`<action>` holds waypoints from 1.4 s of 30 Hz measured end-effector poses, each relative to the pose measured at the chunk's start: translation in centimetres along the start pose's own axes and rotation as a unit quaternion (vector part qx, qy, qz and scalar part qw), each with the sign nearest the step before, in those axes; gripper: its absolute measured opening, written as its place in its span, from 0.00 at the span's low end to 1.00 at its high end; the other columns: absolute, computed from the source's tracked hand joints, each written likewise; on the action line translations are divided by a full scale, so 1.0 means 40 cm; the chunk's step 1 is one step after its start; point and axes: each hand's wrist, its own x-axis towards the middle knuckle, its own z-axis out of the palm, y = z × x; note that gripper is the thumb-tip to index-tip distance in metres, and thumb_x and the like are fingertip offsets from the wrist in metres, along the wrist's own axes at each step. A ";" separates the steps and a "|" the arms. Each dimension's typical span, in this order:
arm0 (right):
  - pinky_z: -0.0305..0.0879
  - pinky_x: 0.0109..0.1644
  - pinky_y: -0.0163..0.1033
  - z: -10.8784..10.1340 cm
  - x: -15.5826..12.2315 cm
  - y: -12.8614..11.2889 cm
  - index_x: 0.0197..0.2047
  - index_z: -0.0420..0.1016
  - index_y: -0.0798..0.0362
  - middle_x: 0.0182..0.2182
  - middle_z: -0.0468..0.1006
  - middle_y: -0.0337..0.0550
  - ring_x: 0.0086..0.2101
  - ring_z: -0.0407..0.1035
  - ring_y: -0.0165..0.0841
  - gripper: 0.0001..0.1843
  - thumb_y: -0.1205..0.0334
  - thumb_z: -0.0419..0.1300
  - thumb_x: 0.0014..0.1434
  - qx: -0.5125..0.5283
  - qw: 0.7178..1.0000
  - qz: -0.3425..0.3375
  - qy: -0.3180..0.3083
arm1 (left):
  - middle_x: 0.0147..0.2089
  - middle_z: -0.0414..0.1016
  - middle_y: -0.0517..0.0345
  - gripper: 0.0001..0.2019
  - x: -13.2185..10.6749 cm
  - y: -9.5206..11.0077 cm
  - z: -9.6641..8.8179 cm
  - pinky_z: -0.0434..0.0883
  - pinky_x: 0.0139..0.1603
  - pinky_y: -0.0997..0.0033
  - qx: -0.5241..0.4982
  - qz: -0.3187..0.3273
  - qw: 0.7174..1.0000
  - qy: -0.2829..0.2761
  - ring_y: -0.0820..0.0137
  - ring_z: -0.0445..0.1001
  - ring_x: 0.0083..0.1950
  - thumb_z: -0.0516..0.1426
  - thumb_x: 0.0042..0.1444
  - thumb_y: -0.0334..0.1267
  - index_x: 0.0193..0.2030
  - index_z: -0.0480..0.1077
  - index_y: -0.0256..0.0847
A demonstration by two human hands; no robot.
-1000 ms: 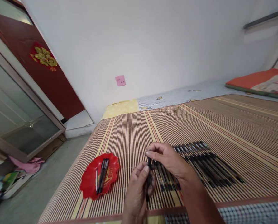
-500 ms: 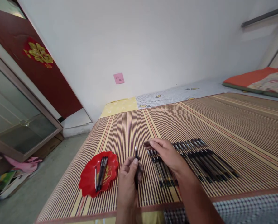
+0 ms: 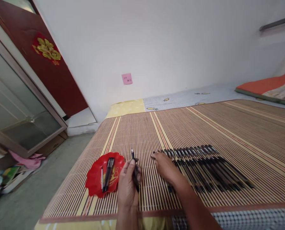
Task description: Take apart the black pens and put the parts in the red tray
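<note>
My left hand is closed round a black pen, held upright with its uncapped tip pointing up. My right hand rests on the striped bamboo mat, fingers pinched at the left end of a row of several black pens; what the fingertips hold is too small to name. A red scalloped plate lies left of my left hand with about three black pens and a thin white refill in it.
The mat covers a bed against a white wall with a pink sticky note. An orange-edged cushion lies far right. A glass door and clutter on the floor are at the left.
My hands have parted: the right hand pulled away from the pen and came down onto the mat by the pen row. The left hand keeps the pen, its tip now bare.
</note>
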 end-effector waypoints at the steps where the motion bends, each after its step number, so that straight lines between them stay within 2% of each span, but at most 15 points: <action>1: 0.63 0.50 0.37 -0.003 0.001 0.002 0.50 0.79 0.54 0.46 0.80 0.52 0.48 0.72 0.38 0.23 0.78 0.49 0.59 0.009 1.000 -0.006 0.008 | 0.24 0.71 0.64 0.21 0.001 0.001 -0.002 0.61 0.18 0.84 0.000 0.000 1.000 0.000 0.80 0.65 0.21 0.72 0.40 0.42 0.36 0.70 0.36; 3: 0.62 0.51 0.36 -0.010 0.004 0.009 0.51 0.78 0.53 0.46 0.80 0.50 0.48 0.71 0.37 0.23 0.77 0.48 0.60 0.017 0.999 -0.005 0.039 | 0.24 0.71 0.65 0.21 0.004 0.002 -0.005 0.61 0.19 0.84 -0.002 0.001 1.000 0.002 0.80 0.64 0.21 0.72 0.40 0.42 0.36 0.69 0.37; 5: 0.61 0.52 0.38 -0.010 0.007 0.014 0.51 0.78 0.55 0.46 0.80 0.54 0.48 0.70 0.39 0.22 0.77 0.50 0.59 0.001 0.998 0.012 0.062 | 0.23 0.70 0.66 0.21 0.007 0.002 -0.006 0.61 0.19 0.83 -0.009 0.001 1.000 0.004 0.81 0.64 0.20 0.72 0.40 0.42 0.36 0.69 0.37; 8: 0.59 0.53 0.40 0.004 0.008 0.013 0.47 0.80 0.58 0.44 0.80 0.58 0.48 0.70 0.42 0.19 0.77 0.53 0.58 -0.034 0.998 0.028 0.047 | 0.24 0.70 0.65 0.22 0.008 -0.001 -0.004 0.60 0.19 0.83 -0.017 -0.005 1.000 0.005 0.80 0.65 0.21 0.73 0.39 0.42 0.36 0.70 0.36; 11: 0.60 0.52 0.39 0.018 0.006 0.000 0.44 0.80 0.57 0.43 0.80 0.57 0.46 0.71 0.41 0.15 0.75 0.55 0.59 -0.035 0.999 0.020 0.031 | 0.25 0.70 0.65 0.22 0.007 -0.004 -0.003 0.61 0.19 0.84 -0.024 -0.015 1.000 0.004 0.80 0.66 0.23 0.73 0.39 0.42 0.37 0.70 0.35; 13: 0.61 0.51 0.38 0.018 0.005 -0.005 0.48 0.79 0.56 0.44 0.81 0.54 0.46 0.71 0.39 0.16 0.73 0.52 0.62 -0.018 0.999 0.004 0.038 | 0.25 0.70 0.65 0.22 0.007 -0.005 -0.003 0.61 0.19 0.84 -0.027 -0.019 0.999 0.005 0.80 0.66 0.22 0.73 0.38 0.42 0.36 0.70 0.35; 16: 0.60 0.53 0.37 0.011 0.007 0.002 0.54 0.76 0.56 0.47 0.80 0.52 0.48 0.70 0.38 0.22 0.75 0.48 0.63 -0.002 0.996 0.003 0.093 | 0.25 0.70 0.64 0.23 0.006 -0.004 -0.004 0.61 0.19 0.84 -0.027 -0.018 0.999 0.008 0.80 0.66 0.23 0.73 0.38 0.42 0.36 0.70 0.35; 18: 0.59 0.54 0.38 0.008 0.007 0.012 0.52 0.77 0.58 0.46 0.80 0.54 0.49 0.70 0.40 0.24 0.78 0.48 0.60 -0.023 0.994 0.020 0.109 | 0.25 0.71 0.64 0.23 0.007 -0.003 -0.005 0.61 0.20 0.83 -0.029 -0.018 0.999 0.010 0.79 0.67 0.23 0.73 0.37 0.42 0.37 0.71 0.35; 22: 0.61 0.50 0.39 0.009 0.006 0.019 0.49 0.80 0.56 0.43 0.82 0.54 0.46 0.71 0.41 0.25 0.81 0.49 0.56 -0.049 0.996 0.032 0.067 | 0.25 0.70 0.64 0.23 0.011 -0.008 -0.007 0.61 0.19 0.84 -0.025 -0.025 0.999 0.011 0.80 0.66 0.23 0.73 0.37 0.43 0.36 0.70 0.36; 25: 0.61 0.51 0.37 0.001 0.007 0.021 0.54 0.78 0.56 0.47 0.81 0.53 0.48 0.71 0.39 0.26 0.79 0.48 0.57 -0.009 0.994 0.028 0.107 | 0.25 0.70 0.64 0.23 0.014 -0.012 -0.008 0.61 0.19 0.84 -0.021 -0.029 0.999 0.008 0.80 0.65 0.22 0.73 0.38 0.44 0.36 0.70 0.36; 27: 0.61 0.51 0.37 -0.006 0.008 0.029 0.53 0.78 0.57 0.47 0.81 0.53 0.49 0.71 0.39 0.25 0.78 0.48 0.58 0.006 0.991 0.033 0.129 | 0.24 0.69 0.64 0.23 0.016 -0.013 -0.008 0.61 0.19 0.84 -0.020 -0.028 0.999 0.010 0.80 0.65 0.22 0.73 0.37 0.44 0.36 0.69 0.37; 34: 0.61 0.46 0.36 0.010 0.005 0.023 0.48 0.80 0.53 0.40 0.82 0.51 0.43 0.74 0.37 0.22 0.78 0.51 0.58 -0.015 0.999 0.034 0.037 | 0.24 0.69 0.65 0.23 0.019 -0.014 -0.008 0.60 0.18 0.84 -0.023 -0.026 0.999 0.006 0.80 0.63 0.22 0.73 0.37 0.44 0.35 0.69 0.36; 39: 0.61 0.51 0.40 0.031 0.005 -0.010 0.53 0.77 0.54 0.48 0.79 0.52 0.48 0.71 0.41 0.18 0.69 0.53 0.63 -0.044 0.998 0.002 0.054 | 0.24 0.69 0.64 0.25 0.021 -0.016 -0.008 0.61 0.19 0.84 -0.022 -0.027 0.999 0.016 0.79 0.65 0.23 0.74 0.35 0.44 0.35 0.69 0.36; 42: 0.60 0.51 0.44 0.047 0.003 -0.021 0.53 0.77 0.52 0.51 0.76 0.52 0.51 0.68 0.44 0.18 0.71 0.52 0.64 -0.089 0.995 -0.020 0.033 | 0.24 0.69 0.64 0.25 0.021 -0.018 -0.010 0.61 0.19 0.84 -0.021 -0.026 0.999 0.018 0.80 0.65 0.23 0.74 0.35 0.45 0.35 0.69 0.36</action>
